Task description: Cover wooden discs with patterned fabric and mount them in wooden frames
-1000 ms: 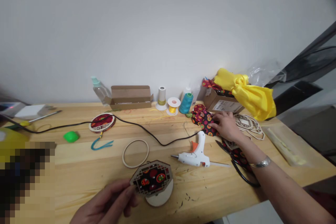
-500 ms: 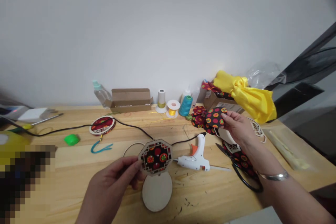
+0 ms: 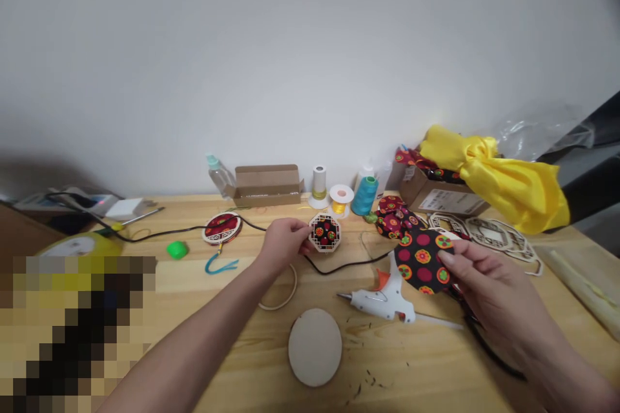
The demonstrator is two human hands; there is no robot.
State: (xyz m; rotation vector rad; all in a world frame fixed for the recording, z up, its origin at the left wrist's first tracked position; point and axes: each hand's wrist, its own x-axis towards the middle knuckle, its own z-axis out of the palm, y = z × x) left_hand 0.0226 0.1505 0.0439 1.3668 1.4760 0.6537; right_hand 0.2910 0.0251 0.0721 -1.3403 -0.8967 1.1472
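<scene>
Held the octagonal lattice frame [image 3: 324, 232] in a narrow pinch in the left hand [image 3: 283, 239], fingers on its edge, black inlay with red and green circles facing up. Could not tell whether the frame touched the table [image 3: 252, 342]; placed just beside the black power cable [image 3: 339, 268]. Carried it away from the plain wooden disc [image 3: 314, 347] since the prior view, leaving that smooth, unfinished round lying apart near the front of the table. Raised the round fabric-covered disc [image 3: 421, 261] in the right hand [image 3: 489, 284], grip narrow, fingers across its lower edge, printed cloth taut and flat, black ground with red, yellow and green medallions. Held it over the hot glue gun [image 3: 382, 303], white body lying on its side, orange tab near the nozzle. Saw a thin bentwood ring [image 3: 283, 300] partly behind the left forearm, and further left a finished round ornament [image 3: 221, 228] with a teal tassel [image 3: 220, 264]. Noted a heap of the same printed fabric [image 3: 391, 219] beside the turquoise thread cone [image 3: 365, 197], with pale laser-cut wooden frames [image 3: 489, 239] to the right, in front of a cardboard carton [image 3: 436, 197] with yellow satin cloth [image 3: 504, 174] bunched on it
</scene>
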